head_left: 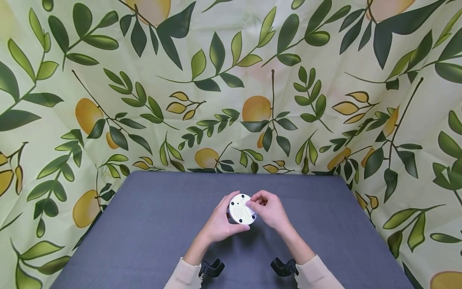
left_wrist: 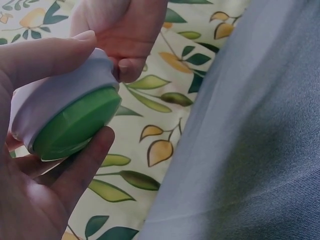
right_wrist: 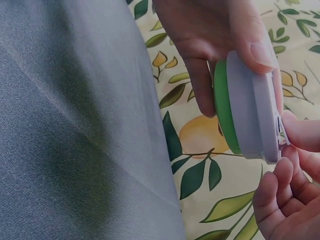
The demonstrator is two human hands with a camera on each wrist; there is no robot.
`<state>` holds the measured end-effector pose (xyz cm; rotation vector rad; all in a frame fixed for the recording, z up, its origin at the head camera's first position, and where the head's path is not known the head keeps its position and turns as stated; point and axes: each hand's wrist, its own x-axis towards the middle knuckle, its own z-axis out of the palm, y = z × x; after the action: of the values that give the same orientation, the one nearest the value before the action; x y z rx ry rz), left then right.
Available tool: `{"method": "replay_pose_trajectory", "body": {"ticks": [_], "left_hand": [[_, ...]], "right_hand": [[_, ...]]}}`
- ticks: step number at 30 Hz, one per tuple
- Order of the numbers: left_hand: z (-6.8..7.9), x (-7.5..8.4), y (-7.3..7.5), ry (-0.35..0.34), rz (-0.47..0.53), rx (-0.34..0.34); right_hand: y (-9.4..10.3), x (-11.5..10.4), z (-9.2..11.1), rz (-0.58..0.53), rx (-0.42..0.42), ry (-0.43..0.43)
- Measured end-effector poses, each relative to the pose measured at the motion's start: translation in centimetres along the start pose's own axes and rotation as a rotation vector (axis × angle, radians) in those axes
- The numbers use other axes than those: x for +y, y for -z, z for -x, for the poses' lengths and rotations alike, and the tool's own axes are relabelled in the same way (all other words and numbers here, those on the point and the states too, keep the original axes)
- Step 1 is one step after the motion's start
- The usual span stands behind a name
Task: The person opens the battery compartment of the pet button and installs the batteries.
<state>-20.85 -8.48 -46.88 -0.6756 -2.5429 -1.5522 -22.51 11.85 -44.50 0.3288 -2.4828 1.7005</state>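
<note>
My left hand (head_left: 223, 223) grips a round buzzer (head_left: 239, 212) by its rim, with the white underside turned up toward the head camera. Speaker holes and dark round feet show on that underside. Its domed green button (left_wrist: 80, 122) faces away, near the left fingers in the left wrist view. At the underside, my right hand (head_left: 271, 209) pinches the edge of a thin white battery cover (right_wrist: 284, 132) between thumb and fingers. One edge of this cover stands slightly off the base in the right wrist view. What lies under it is hidden.
A dark grey-blue cloth covers the table (head_left: 162, 224) below both hands. Behind and at the sides hangs a curtain (head_left: 223, 100) printed with leaves and fruit. Black straps (head_left: 212, 268) sit at the wrists, next to pale sleeves.
</note>
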Motion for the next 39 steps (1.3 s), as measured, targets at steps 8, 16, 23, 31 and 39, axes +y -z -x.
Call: {"method": "replay_pose_trajectory", "body": {"ticks": [8,16,23,31,39], "left_hand": [[-0.04,0.00,0.07,0.003,-0.006,0.002],[-0.03,0.00,0.07,0.001,0.001,-0.008],[0.00,0.00,0.03,-0.007,-0.008,-0.002],[-0.02,0.01,0.00,-0.006,-0.015,-0.006],[-0.04,0.01,-0.02,-0.006,-0.018,0.001]], "right_hand": [[0.12,0.14,-0.04,-0.013,-0.007,0.042],[0.28,0.51,-0.12,-0.020,-0.019,0.048],[0.21,0.34,-0.04,-0.015,-0.019,0.046],[0.07,0.34,-0.06,0.002,-0.006,0.032],[0.20,0.89,-0.28,-0.019,-0.010,-0.011]]}}
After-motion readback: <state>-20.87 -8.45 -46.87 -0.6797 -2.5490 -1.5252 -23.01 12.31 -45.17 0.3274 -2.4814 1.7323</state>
